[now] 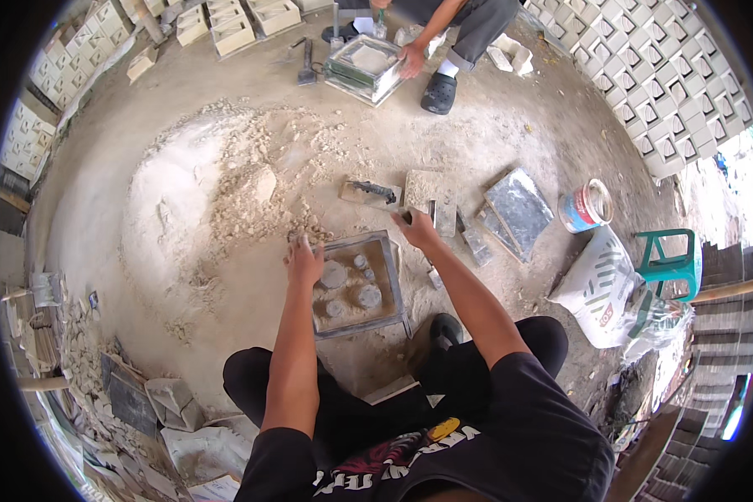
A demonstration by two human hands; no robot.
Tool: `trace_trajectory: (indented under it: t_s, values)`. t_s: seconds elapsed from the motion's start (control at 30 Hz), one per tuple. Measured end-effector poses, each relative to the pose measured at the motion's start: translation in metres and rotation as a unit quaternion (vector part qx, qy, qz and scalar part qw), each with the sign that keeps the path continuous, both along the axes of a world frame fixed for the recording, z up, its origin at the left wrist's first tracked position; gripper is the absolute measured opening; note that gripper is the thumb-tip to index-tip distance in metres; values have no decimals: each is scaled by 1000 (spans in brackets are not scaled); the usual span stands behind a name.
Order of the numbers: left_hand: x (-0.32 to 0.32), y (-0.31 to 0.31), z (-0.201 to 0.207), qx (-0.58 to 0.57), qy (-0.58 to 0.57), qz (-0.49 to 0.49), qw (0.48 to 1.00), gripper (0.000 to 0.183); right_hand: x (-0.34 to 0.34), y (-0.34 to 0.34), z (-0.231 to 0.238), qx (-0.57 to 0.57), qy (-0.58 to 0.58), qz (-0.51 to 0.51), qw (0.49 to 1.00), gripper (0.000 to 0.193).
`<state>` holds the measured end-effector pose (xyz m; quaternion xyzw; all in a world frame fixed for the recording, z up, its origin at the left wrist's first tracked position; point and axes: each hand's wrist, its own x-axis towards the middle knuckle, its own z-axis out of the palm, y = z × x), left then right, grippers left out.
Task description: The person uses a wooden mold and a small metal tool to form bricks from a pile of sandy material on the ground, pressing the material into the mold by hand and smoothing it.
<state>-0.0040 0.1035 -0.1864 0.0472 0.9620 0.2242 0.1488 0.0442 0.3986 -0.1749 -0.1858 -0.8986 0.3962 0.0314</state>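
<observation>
In front of my knees lies a square metal-framed mould point(392, 284), its floor dusted with sandy powder. Several round grey blocks of different sizes stand inside, among them a wide disc point(333, 274) and a thicker cylinder point(369, 296). My left hand point(304, 259) is at the mould's far left corner, fingers apart and reaching to the edge of the crumbly tan mix point(263, 186). Beyond the far right corner is my right hand point(417, 228), its fingers closed around a small thing I cannot make out. A trowel with a black handle point(374, 192) lies just past it.
Right of the mould are dark flat plates point(519, 213), a bucket point(586, 206), white sacks point(598, 289) and a green stool point(671, 263). Across from me a co-worker's hand point(412, 60) rests on another mould point(364, 69), near a hammer point(308, 64). Patterned blocks point(644, 75) are stacked behind.
</observation>
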Motion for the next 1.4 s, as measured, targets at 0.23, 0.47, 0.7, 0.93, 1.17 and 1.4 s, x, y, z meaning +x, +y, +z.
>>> trace_trajectory:
  t_s: [0.23, 0.47, 0.7, 0.93, 1.17, 1.4]
  values:
    - [4, -4, -53, 60, 141, 50, 987, 58, -16, 12, -46, 261, 100, -76, 957, 42]
    - [-2, -17, -57, 59, 65, 255, 963, 72, -15, 97, -126, 147, -133, -198, 960, 54]
    - [4, -19, -56, 39, 53, 258, 964, 66, -42, 99, -76, 182, -48, -257, 948, 51]
    - [1, -19, -55, 44, 81, 253, 963, 57, -145, 50, 51, 70, -5, 73, 995, 43]
    - [1, -20, -58, 26, 91, 251, 963, 55, -247, -130, 16, -5, -34, 328, 944, 45]
    - [5, -21, -60, 29, 90, 254, 963, 57, -264, -206, -70, 78, -91, 348, 930, 49]
